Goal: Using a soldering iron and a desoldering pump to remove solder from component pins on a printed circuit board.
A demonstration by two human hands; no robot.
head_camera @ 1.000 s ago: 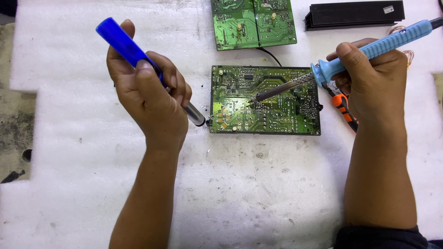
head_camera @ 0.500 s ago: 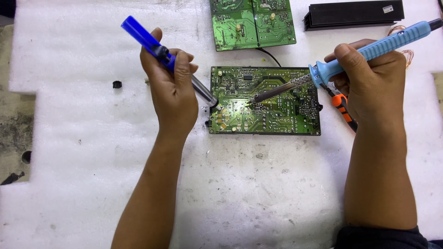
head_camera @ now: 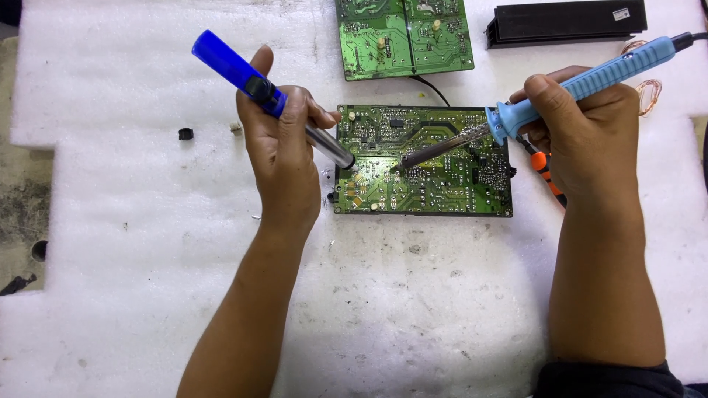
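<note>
**Desoldering a joint on the green board**

On the white foam sheet (head_camera: 147,295) lies the circuit board (head_camera: 442,184). The right hand (head_camera: 590,140) grips the soldering iron (head_camera: 560,88), tip on the board; the left hand (head_camera: 284,147) is wrapped around the desoldering pump (head_camera: 273,99) (nozzle just beside the tip). The step looks like heating; next calls for suction at the joint.

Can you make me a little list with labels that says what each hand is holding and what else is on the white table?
left hand: grips a blue and silver desoldering pump, nozzle down at the left part of the board
right hand: grips a light blue soldering iron, tip on the board
circuit board: green, flat, between the hands
second board: green, farther back
black block: long, top right
orange-handled tool: partly hidden under the right hand
surface: white foam sheet, speckled
small black bit: left of the left hand
</note>
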